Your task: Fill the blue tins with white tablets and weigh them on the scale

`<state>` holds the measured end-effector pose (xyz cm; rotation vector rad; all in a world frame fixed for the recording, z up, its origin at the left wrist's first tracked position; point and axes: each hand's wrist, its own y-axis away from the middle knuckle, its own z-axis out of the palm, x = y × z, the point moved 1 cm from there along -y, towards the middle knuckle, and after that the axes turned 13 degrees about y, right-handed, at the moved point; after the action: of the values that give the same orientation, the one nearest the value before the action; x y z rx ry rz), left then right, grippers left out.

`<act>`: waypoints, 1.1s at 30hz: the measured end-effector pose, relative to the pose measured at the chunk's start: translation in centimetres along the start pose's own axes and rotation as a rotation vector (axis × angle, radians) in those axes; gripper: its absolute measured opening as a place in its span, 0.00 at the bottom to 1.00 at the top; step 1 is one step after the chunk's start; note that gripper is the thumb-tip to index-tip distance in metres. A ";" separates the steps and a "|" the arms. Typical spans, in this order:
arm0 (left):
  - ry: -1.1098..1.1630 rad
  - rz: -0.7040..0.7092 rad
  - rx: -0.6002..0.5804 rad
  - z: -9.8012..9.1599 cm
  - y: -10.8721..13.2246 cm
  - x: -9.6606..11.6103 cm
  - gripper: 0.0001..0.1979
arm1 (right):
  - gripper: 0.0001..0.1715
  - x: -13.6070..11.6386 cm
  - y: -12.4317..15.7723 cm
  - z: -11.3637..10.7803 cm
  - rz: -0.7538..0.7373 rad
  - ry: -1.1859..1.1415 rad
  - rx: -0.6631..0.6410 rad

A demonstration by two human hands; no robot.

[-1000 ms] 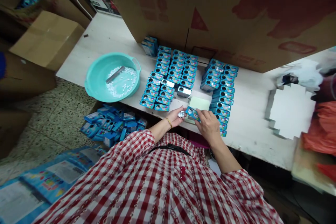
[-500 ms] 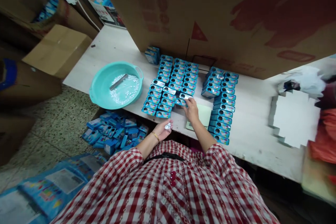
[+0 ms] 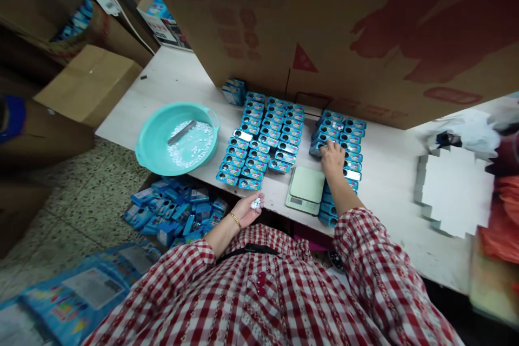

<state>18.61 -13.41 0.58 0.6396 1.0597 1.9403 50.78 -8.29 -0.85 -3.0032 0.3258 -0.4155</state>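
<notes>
Palm up near the table's front edge, my left hand (image 3: 245,211) cups a small heap of white pellets (image 3: 255,204). My right hand (image 3: 333,159) reaches over the right-hand group of small blue boxes, its fingers closed at the near blue box (image 3: 320,148) of the short column. The fingertips partly hide that box. Left of this hand stand several rows of like blue boxes (image 3: 259,146), with dark round windows on top. Between the groups lies a pale green kitchen scale (image 3: 307,185), with nothing on its plate.
A turquoise basin (image 3: 150,143) with white pellets and a metal bar (image 3: 181,133) stands at the left. Blue boxes (image 3: 174,211) lie heaped below the table edge. A large carton (image 3: 259,21) walls off the back. White flat cartons (image 3: 450,192) are stacked at the right.
My right hand has left the box at the front of the middle column and moved right to the short column, uncovering the scale. My left hand stays nearly in place with the pellets.
</notes>
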 end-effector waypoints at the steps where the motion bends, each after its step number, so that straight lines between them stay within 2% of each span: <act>1: 0.001 -0.003 0.000 0.0 0.0 0.0 0.08 | 0.15 0.0 0.4 -0.5 -0.048 0.032 -0.001; 4: -0.006 -0.011 -0.005 0.1 0.0 -0.3 0.08 | 0.15 -0.4 2.9 -3.2 -0.179 0.086 0.012; 8: -0.045 -0.069 -0.006 1.2 -0.3 -1.2 0.08 | 0.14 -2.2 7.8 -7.2 -0.384 0.077 -0.013; 11: -0.082 -0.112 -0.028 2.1 -0.6 -1.9 0.09 | 0.13 -4.1 10.6 -8.2 -0.450 0.039 -0.077; 13: -0.100 -0.125 -0.043 2.5 -0.9 -2.3 0.09 | 0.13 -4.8 11.6 -7.9 -0.431 -0.013 -0.092; 15: -0.104 -0.140 -0.049 2.6 -1.0 -2.4 0.09 | 0.14 -4.4 12.2 -7.4 -0.365 -0.102 -0.069; 18: -0.075 -0.154 -0.051 2.5 -1.0 -2.3 0.09 | 0.19 -1.8 13.0 -6.5 -0.181 -0.297 0.011; 22: -0.028 -0.113 -0.015 2.0 -0.9 -2.0 0.10 | 0.18 1.8 14.3 -5.2 0.041 -0.452 0.051; 25: -0.015 -0.083 0.026 1.7 -0.9 -1.8 0.09 | 0.18 2.4 14.7 -4.2 0.061 -0.473 0.026; 33: 0.053 -0.029 0.031 1.6 -1.0 -1.6 0.08 | 0.25 0.9 13.4 -2.4 -0.047 -0.489 -0.056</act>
<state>21.12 -13.75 0.45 0.5892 1.1274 1.9286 48.37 -21.67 0.04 -3.0352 0.2245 0.3315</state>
